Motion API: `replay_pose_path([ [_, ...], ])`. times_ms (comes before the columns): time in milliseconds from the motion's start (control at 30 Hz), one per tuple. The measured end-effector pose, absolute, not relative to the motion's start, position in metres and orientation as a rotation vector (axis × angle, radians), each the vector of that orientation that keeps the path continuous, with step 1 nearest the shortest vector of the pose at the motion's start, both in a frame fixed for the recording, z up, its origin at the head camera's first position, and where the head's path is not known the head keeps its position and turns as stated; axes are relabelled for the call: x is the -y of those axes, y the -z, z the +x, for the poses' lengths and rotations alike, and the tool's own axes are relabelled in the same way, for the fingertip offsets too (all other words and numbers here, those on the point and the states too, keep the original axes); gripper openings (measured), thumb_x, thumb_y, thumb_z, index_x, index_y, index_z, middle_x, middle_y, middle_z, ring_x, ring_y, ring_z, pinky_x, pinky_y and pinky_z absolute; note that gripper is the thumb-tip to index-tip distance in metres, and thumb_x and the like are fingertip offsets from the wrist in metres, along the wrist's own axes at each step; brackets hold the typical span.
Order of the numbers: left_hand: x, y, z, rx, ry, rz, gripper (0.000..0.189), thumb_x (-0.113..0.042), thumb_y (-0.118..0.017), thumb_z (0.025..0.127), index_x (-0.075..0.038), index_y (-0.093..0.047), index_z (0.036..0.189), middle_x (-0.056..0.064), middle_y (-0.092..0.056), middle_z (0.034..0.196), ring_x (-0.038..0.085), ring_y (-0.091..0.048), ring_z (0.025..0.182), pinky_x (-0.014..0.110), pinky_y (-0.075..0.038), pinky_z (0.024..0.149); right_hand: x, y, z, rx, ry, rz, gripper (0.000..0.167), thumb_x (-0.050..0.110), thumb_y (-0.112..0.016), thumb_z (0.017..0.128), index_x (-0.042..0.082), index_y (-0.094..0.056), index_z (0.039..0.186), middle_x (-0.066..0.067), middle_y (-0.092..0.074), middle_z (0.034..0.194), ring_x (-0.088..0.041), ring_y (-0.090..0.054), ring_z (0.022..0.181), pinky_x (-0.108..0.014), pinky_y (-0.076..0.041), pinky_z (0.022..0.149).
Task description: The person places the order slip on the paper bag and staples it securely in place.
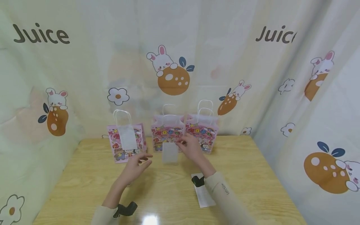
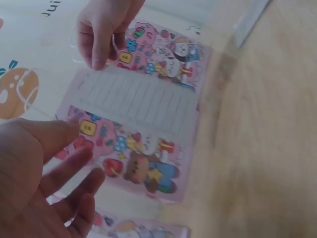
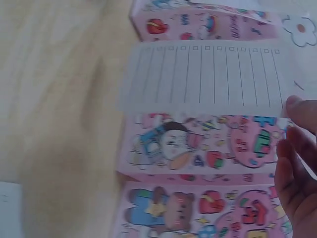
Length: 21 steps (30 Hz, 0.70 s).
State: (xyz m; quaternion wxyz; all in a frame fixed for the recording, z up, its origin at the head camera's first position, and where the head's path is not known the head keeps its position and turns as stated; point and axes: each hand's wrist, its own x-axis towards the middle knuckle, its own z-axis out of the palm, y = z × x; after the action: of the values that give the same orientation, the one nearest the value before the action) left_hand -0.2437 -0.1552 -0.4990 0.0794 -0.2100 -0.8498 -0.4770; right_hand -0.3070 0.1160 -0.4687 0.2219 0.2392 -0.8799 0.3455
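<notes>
My right hand point(image 1: 191, 147) pinches a lined white paper sheet point(image 1: 170, 153) near its top corner. In the right wrist view the sheet point(image 3: 203, 79) shows ruled lines, each ending in a small checkbox, and the thumb lies over one corner. Behind it stands the middle pink cartoon paper bag point(image 1: 157, 131), its lower front partly hidden by the sheet. My left hand point(image 1: 135, 168) is held to the left of the sheet, fingers apart and slightly bent, with nothing in it. In the left wrist view that hand point(image 2: 34, 173) faces the bag front.
Another pink bag point(image 1: 115, 151) at the left has a white sheet point(image 1: 127, 137) over its front. A third bag point(image 1: 208, 132) stands right beside the middle one. One more white sheet point(image 1: 204, 198) lies on the wooden table point(image 1: 239, 168) under the right forearm. A printed curtain point(image 1: 126, 47) hangs behind.
</notes>
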Motion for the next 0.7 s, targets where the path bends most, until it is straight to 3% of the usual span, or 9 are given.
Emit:
replay_pose_path([
  [300, 0.143, 0.459, -0.283, 2.442, 1.397, -0.619, 0.043, -0.003, -0.069, 0.089, 0.001, -0.054, 0.129, 0.019, -0.052, 0.126, 0.039, -0.051, 0.113, 0.053, -0.048, 0.087, -0.108, 0.44, -0.322, 2.281, -0.908, 0.621, 0.007, 0.01, -0.078, 0.083, 0.005, -0.073, 0.082, -0.02, -0.058, 0.118, -0.031, -0.057, 0.102, -0.041, -0.052, 0.077],
  [700, 0.136, 0.431, -0.325, 2.612, 1.357, -0.572, 0.066, -0.011, -0.068, 0.09, 0.004, -0.033, 0.144, 0.025, -0.039, 0.14, 0.045, -0.045, 0.123, 0.053, -0.042, 0.098, -0.104, 0.437, -0.342, 2.325, -0.886, 0.487, 0.008, 0.012, -0.079, 0.082, 0.005, -0.074, 0.083, -0.02, -0.057, 0.126, -0.037, -0.056, 0.115, -0.046, -0.05, 0.089],
])
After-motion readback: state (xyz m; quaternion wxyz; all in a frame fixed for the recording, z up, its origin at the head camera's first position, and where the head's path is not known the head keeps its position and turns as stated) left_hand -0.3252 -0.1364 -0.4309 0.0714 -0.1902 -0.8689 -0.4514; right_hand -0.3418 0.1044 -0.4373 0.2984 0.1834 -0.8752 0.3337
